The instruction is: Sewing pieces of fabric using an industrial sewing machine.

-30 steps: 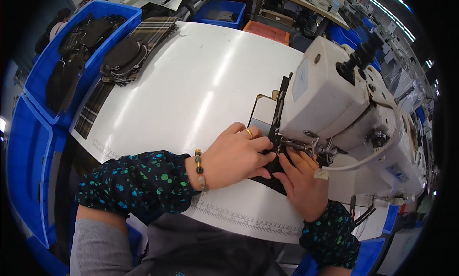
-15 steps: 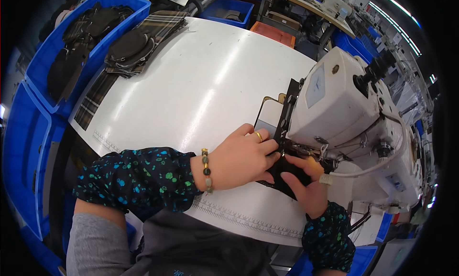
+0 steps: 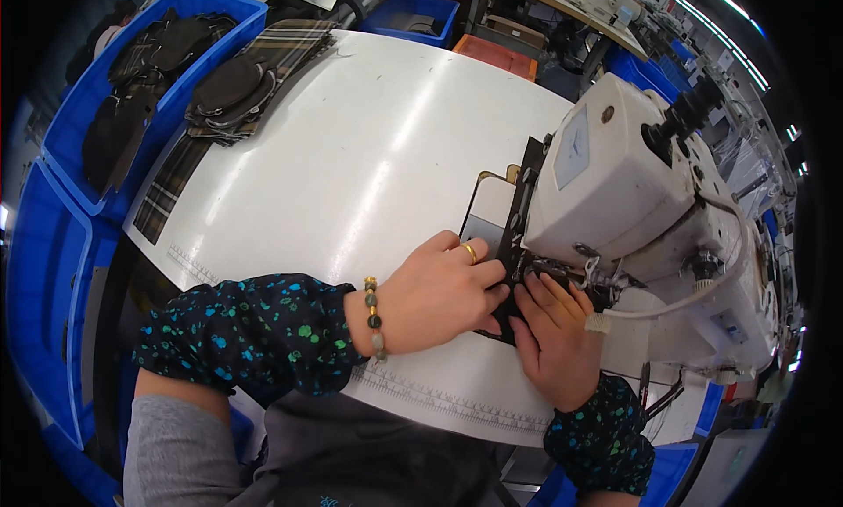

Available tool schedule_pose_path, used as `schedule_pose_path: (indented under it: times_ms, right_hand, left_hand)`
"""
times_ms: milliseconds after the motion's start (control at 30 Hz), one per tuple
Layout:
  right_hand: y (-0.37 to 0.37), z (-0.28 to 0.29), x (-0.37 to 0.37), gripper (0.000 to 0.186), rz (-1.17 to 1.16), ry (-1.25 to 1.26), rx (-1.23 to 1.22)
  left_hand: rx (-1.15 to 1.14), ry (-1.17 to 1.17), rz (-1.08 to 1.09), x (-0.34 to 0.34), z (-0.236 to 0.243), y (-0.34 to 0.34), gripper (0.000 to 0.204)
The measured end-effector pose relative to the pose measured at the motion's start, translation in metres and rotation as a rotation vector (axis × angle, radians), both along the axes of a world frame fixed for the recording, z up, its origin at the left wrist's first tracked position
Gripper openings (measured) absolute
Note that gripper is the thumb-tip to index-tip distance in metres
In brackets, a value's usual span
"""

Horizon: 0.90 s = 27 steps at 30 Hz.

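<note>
A white sewing machine (image 3: pixel 606 169) stands at the right of the white table. Beside its needle area lies a piece of dark fabric (image 3: pixel 504 321), mostly covered by my hands. My left hand (image 3: pixel 435 287), with a ring and a beaded bracelet, has its fingers curled and its thumb against the fabric, pinching the edge. Flat on the fabric to the right rests my right hand (image 3: pixel 559 338), fingers stretched out under the machine head and thumb apart. The needle and presser foot cannot be made out clearly.
Dark pouch-like pieces (image 3: pixel 230 93) lie on plaid cloth (image 3: pixel 285 42) at the table's far left. A blue bin (image 3: pixel 66 125) with dark pieces stands alongside. A printed ruler (image 3: pixel 439 404) runs along the near table edge (image 3: pixel 492 428). An orange crate (image 3: pixel 496 55) is behind.
My right hand has gone from bent fingers, with thumb and index apart, to lying flat with fingers stretched forward on the fabric. My left hand stays nearly in place.
</note>
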State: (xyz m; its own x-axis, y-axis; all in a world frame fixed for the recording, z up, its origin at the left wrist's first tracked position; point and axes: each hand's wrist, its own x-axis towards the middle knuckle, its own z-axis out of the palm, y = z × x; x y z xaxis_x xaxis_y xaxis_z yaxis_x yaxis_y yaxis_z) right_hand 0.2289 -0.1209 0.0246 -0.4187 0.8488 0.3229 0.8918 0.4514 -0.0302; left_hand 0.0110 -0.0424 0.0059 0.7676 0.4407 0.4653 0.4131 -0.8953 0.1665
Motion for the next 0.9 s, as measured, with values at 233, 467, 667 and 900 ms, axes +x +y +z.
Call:
schedule_pose_path:
  times_ms: [233, 467, 667, 900]
  right_hand:
    - [0.006, -0.002, 0.001, 0.033, 0.004, 0.144, -0.076]
    - [0.011, -0.008, 0.004, 0.032, -0.002, 0.171, -0.064]
    - [0.013, -0.015, 0.006, 0.032, -0.046, 0.1, 0.016]
    - [0.01, -0.008, 0.004, 0.031, 0.006, 0.208, -0.057]
  left_hand:
    - [-0.094, 0.081, 0.018, -0.001, 0.003, 0.006, 0.04]
    - [-0.034, 0.087, 0.027, 0.004, 0.001, 0.01, 0.042]
    - [-0.011, 0.04, 0.017, 0.005, 0.003, 0.012, 0.04]
    - [-0.004, 0.039, 0.021, 0.004, 0.003, 0.012, 0.04]
